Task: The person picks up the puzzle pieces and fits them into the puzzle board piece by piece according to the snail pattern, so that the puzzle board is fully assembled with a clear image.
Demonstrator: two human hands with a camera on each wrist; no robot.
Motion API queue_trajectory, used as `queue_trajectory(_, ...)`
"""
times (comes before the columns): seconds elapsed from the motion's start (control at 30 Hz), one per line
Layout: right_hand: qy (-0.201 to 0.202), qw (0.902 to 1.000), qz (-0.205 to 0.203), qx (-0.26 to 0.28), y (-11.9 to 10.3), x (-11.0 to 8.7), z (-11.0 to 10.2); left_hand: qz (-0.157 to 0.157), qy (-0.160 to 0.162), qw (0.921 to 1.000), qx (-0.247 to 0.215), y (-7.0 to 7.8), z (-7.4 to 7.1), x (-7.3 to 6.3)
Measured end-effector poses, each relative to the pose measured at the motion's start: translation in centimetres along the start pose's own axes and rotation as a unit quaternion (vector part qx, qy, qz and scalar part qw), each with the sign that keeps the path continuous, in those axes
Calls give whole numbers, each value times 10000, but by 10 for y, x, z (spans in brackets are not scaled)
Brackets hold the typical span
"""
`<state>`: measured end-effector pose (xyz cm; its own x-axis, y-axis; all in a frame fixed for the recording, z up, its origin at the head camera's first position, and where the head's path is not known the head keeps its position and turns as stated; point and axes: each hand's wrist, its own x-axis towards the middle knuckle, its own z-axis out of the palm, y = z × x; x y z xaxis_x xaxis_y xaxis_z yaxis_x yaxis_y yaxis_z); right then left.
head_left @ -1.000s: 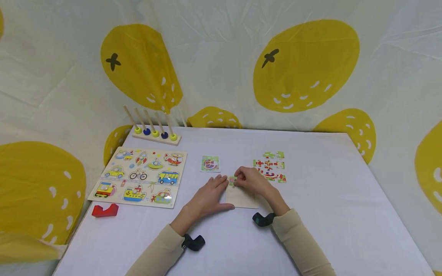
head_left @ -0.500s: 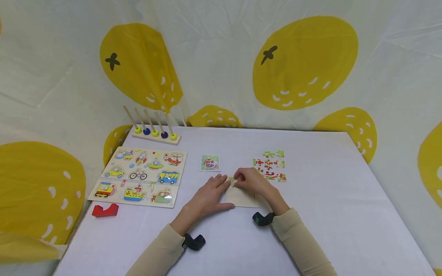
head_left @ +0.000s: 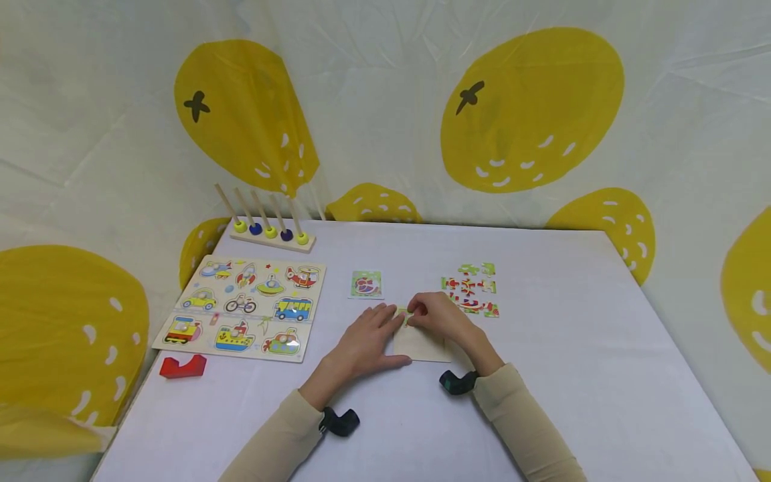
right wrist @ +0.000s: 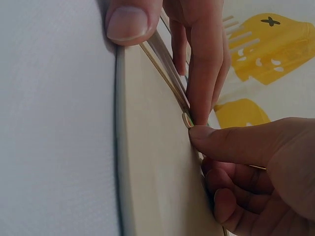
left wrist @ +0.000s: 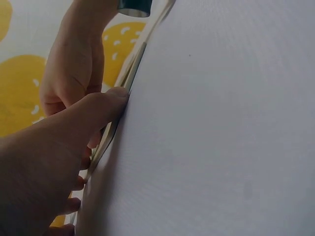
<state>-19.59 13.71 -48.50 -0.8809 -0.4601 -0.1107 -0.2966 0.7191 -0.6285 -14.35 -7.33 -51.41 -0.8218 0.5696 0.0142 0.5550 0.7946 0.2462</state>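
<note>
A pale square wooden board (head_left: 421,346) lies flat between my hands on the white table. My left hand (head_left: 363,343) rests along its left side, fingers extended, with the thumb (left wrist: 110,101) against its near edge. My right hand (head_left: 442,316) pinches a small puzzle piece (right wrist: 187,120) between thumb and index finger at the board's far left corner. A left fingertip (right wrist: 199,110) is close by that piece; the right wrist view does not settle whether they touch. The fingers mostly cover the piece's picture. Beyond my right hand lie several loose jigsaw pieces (head_left: 470,304), red, green and white.
A small picture square (head_left: 366,285) lies beyond the board. To the left are a vehicle peg puzzle (head_left: 241,309), a red notched block (head_left: 183,367) and, farther back, a rack of wooden rods with yellow and blue beads (head_left: 271,237). A fruit-patterned curtain (head_left: 385,120) hangs behind.
The left fingertips have shifted slightly right toward the piece at the corner, covering more of it. The right hand stays nearly in place, still pinching. The board and loose pieces look unmoved.
</note>
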Motion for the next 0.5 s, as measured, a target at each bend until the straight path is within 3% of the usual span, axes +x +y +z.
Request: queue_trajectory(0.5, 17, 9999, -108, -49, 0, 0, -1, 0, -61, 9999, 128, 0, 0, 1)
